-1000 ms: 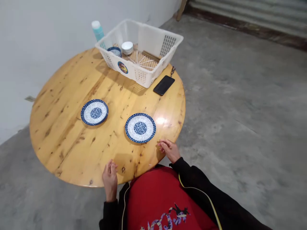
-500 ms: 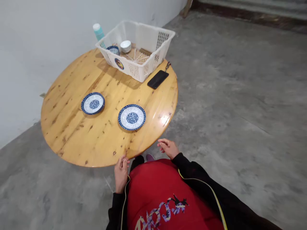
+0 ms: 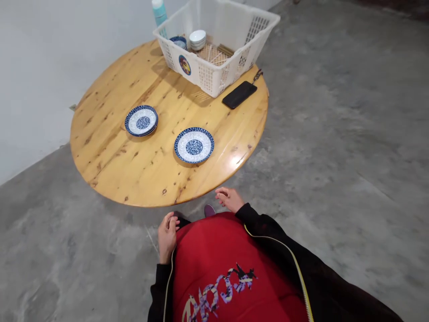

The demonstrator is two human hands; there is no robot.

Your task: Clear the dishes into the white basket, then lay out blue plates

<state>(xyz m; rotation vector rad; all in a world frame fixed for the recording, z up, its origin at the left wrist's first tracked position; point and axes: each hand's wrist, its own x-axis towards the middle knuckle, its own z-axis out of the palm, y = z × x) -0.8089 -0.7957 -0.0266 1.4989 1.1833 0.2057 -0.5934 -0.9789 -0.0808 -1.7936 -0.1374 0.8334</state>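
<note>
My left hand (image 3: 167, 235) is held in front of my body, just off the near edge of the round wooden table (image 3: 110, 174). Its fingers are loosely bent and apart, with nothing in them. Close to the same edge, further right, my right hand (image 3: 229, 199) is also empty, its fingers slightly curled. Neither hand touches the table. A blue-and-white plate (image 3: 194, 145) lies nearest to both hands. To its left sits a small stack of matching plates (image 3: 141, 121).
A white plastic basket (image 3: 209, 81) at the table's back holds stacked white bowls (image 3: 197, 39), blue-rimmed dishes (image 3: 178, 42) and some sticks. A black phone (image 3: 239, 94) lies beside it. Behind the basket stands a light-blue bottle (image 3: 159, 12). A wall is at the left.
The view has shifted, so the table and dishes appear higher and further right. Both hands have drawn slightly away from the table edge, still empty. The plates stay in place on the table.
</note>
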